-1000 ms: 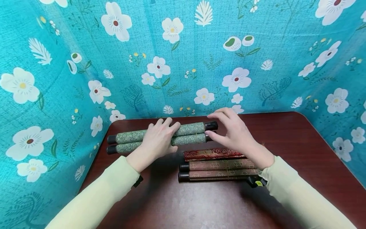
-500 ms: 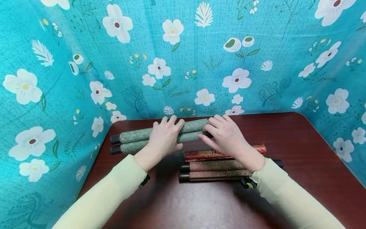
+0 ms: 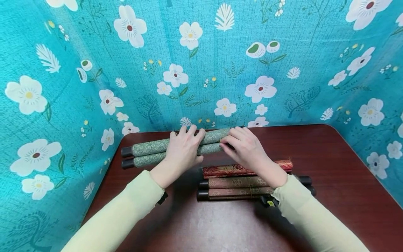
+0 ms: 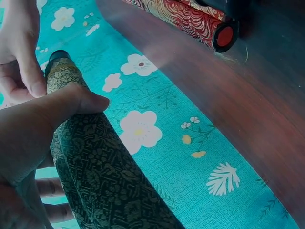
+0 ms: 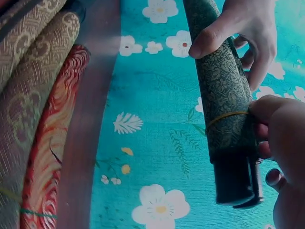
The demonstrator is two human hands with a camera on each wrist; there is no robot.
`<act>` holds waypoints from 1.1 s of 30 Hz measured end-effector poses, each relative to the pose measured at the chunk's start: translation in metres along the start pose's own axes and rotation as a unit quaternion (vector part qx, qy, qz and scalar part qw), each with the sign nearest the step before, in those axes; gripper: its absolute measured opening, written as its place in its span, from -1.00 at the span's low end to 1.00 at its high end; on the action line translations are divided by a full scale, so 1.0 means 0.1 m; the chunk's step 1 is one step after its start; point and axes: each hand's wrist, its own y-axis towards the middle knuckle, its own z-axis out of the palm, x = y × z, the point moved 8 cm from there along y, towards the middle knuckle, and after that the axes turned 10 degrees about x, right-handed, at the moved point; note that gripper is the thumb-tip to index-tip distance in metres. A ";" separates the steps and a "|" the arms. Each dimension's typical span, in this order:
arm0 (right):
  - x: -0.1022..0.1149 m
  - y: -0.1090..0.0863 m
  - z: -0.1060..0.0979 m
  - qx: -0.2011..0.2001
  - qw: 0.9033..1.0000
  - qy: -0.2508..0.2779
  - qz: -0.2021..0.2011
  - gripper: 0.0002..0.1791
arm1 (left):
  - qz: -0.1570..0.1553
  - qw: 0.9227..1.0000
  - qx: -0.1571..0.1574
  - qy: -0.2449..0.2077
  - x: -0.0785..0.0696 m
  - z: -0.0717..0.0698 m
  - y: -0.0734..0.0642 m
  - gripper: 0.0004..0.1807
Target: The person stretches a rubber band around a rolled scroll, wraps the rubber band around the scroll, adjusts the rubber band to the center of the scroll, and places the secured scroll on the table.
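A green brocade hanging scroll (image 3: 151, 147), rolled as two parallel rolls with dark end knobs, is held up over the back of the table. My left hand (image 3: 184, 145) grips it around the middle, thumb lying across the near side. At its right end, a thin yellow rubber band (image 5: 228, 115) circles the rolls. My right hand (image 3: 247, 145) has its thumb and fingers curled at that band, pinching it by the edge of the roll. Dark knobs (image 5: 233, 183) stick out beyond the band in the right wrist view.
On the dark red table (image 3: 220, 224) lie a red patterned scroll (image 3: 226, 170) and, in front of it, a brownish double-rolled scroll (image 3: 230, 192) with a band. Blue flowered cloth (image 3: 201, 63) hangs behind and at both sides.
My right hand has come in from the right and its spread fingers have closed at the band. The green scroll has shifted slightly right, its right end rising a little.
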 end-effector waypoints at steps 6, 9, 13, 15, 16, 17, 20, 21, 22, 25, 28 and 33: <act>-0.05 -0.03 -0.01 -0.033 0.988 0.139 0.053 -0.90 | 0.001 1.000 -0.004 -0.003 0.01 0.00 0.03 -0.15; -0.08 -0.06 -0.01 -0.039 0.967 0.233 0.094 -0.83 | -0.001 1.000 0.000 -0.004 0.02 0.01 0.04 -0.15; -0.05 -0.08 0.04 -0.028 0.920 0.363 0.145 -0.88 | -0.005 1.000 0.009 -0.007 0.05 0.04 0.06 -0.14; -0.01 -0.10 0.09 -0.018 0.887 0.433 0.163 -0.91 | -0.006 1.000 0.009 -0.010 0.06 0.05 0.07 -0.14; 0.01 -0.12 0.12 -0.012 0.869 0.465 0.169 -0.90 | -0.005 1.000 0.008 -0.012 0.07 0.05 0.07 -0.15; 0.04 -0.13 0.15 -0.007 0.851 0.496 0.173 -0.89 | -0.004 1.000 0.008 -0.015 0.08 0.06 0.07 -0.15; 0.12 -0.17 0.23 0.010 0.811 0.561 0.169 -0.83 | -0.003 1.000 0.005 -0.020 0.10 0.05 0.08 -0.15; 0.15 -0.19 0.26 0.018 0.802 0.574 0.164 -0.82 | -0.004 1.000 0.004 -0.021 0.11 0.05 0.08 -0.15; 0.17 -0.21 0.29 0.027 0.795 0.585 0.160 -0.82 | -0.006 1.000 0.003 -0.022 0.12 0.04 0.08 -0.15; 0.21 -0.29 0.39 0.055 0.776 0.605 0.167 -0.79 | -0.010 1.000 -0.007 -0.022 0.15 -0.01 0.07 -0.14; 0.24 -0.38 0.48 0.080 0.748 0.631 0.189 -0.76 | -0.012 1.000 -0.018 -0.017 0.18 -0.06 0.07 -0.13; 0.27 -0.46 0.61 0.104 0.690 0.689 0.198 -0.69 | -0.006 0.999 -0.032 -0.010 0.19 -0.12 0.08 -0.10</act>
